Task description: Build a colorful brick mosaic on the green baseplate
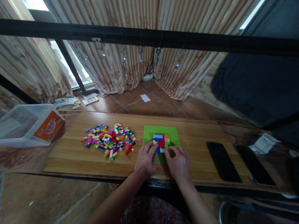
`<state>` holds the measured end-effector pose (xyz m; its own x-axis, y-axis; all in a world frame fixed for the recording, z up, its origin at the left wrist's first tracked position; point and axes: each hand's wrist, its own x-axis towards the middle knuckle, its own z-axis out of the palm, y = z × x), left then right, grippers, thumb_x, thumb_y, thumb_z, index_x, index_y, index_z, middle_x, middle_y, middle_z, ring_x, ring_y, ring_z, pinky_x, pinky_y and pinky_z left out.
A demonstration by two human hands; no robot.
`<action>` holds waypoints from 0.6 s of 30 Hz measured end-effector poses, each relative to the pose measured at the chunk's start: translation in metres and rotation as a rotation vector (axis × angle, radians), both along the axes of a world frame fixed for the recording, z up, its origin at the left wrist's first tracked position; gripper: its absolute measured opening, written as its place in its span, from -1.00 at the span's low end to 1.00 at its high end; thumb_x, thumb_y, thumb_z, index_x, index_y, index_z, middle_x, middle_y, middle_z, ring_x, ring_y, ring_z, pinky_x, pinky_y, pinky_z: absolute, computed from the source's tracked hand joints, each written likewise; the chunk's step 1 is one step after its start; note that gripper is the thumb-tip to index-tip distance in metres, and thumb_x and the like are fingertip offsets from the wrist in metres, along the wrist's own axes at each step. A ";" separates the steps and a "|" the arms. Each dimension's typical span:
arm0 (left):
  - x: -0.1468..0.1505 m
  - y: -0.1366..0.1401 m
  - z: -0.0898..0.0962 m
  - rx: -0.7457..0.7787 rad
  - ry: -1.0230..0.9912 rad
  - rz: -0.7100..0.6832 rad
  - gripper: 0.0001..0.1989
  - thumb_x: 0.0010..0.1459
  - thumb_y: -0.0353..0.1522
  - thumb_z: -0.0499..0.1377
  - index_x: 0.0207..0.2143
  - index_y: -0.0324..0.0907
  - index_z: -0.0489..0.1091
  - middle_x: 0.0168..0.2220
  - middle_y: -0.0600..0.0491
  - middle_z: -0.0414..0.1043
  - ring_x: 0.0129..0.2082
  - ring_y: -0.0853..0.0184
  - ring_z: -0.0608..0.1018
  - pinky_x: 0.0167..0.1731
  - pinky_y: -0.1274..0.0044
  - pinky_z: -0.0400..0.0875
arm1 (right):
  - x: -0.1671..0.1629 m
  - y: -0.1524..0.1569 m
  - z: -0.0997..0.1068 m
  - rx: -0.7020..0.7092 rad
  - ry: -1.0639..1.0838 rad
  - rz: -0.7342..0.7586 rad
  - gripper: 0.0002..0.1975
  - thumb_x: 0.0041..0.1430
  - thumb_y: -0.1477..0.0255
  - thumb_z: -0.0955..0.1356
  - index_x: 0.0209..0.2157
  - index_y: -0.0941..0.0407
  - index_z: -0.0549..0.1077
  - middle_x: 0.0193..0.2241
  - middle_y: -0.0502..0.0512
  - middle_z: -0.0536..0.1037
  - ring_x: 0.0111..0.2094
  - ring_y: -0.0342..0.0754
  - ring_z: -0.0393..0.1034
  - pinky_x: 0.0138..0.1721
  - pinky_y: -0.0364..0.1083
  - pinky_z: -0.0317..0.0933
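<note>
A lime-green studded baseplate [174, 131] lies on the wooden board. On its middle sits a low block of building bricks [161, 141] in blue, red, orange, yellow, white and green. My left hand [146, 159] is closed at the left side of this block, its thumb and fingers bent against the bricks. At the right side my right hand [178, 161] is closed too, thumb and forefinger pressed on the block's lower right corner near a green brick. The fingers hide the block's lower edges. Left of the baseplate spreads a pile of loose, mixed-colour building bricks [110, 140].
Everything rests on a wooden board [197, 133]. A clear plastic bin [24, 124] with an orange label stands at the far left. To the right lie a black phone [223, 162] and a second dark phone-like slab [255, 164]. A black rail [152, 37] crosses beyond the table.
</note>
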<state>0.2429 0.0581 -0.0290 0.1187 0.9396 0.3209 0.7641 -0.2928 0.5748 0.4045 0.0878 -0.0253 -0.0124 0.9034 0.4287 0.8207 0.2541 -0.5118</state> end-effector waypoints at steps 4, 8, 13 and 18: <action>0.000 0.000 -0.001 -0.002 0.001 -0.001 -0.55 0.17 -0.41 0.06 0.14 -0.19 0.23 0.12 -0.16 0.21 0.11 0.12 0.30 0.07 0.25 0.25 | -0.002 -0.004 -0.001 0.042 -0.022 -0.024 -0.69 0.20 0.19 0.30 -0.33 0.15 0.51 -0.33 0.17 0.53 -0.26 0.04 0.34 -0.17 0.01 0.18; 0.001 0.000 0.000 -0.007 0.000 -0.002 -0.55 0.19 -0.40 0.05 0.15 -0.19 0.22 0.13 -0.17 0.21 0.11 0.12 0.30 0.08 0.25 0.24 | -0.004 -0.007 -0.002 0.062 -0.038 -0.026 -0.71 0.21 0.21 0.30 -0.34 0.13 0.51 -0.34 0.15 0.53 -0.25 0.04 0.33 -0.16 0.00 0.16; 0.000 0.000 -0.001 0.006 -0.014 -0.009 -0.55 0.18 -0.40 0.05 0.14 -0.18 0.23 0.13 -0.16 0.21 0.11 0.12 0.30 0.07 0.24 0.25 | -0.003 -0.006 0.000 0.063 -0.069 -0.018 -0.70 0.18 0.17 0.32 -0.34 0.13 0.51 -0.33 0.15 0.53 -0.23 0.06 0.32 -0.14 0.01 0.15; 0.001 0.000 0.000 -0.007 -0.013 -0.006 -0.56 0.20 -0.39 0.04 0.14 -0.20 0.23 0.13 -0.18 0.21 0.11 0.12 0.29 0.09 0.25 0.23 | 0.005 -0.003 0.004 0.000 0.042 0.039 -0.63 0.17 0.11 0.31 -0.31 0.13 0.52 -0.31 0.17 0.53 -0.22 0.06 0.34 -0.11 0.03 0.17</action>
<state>0.2435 0.0582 -0.0293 0.1199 0.9412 0.3158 0.7550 -0.2930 0.5866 0.4091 0.0850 -0.0213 -0.0292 0.9027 0.4292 0.7878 0.2851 -0.5459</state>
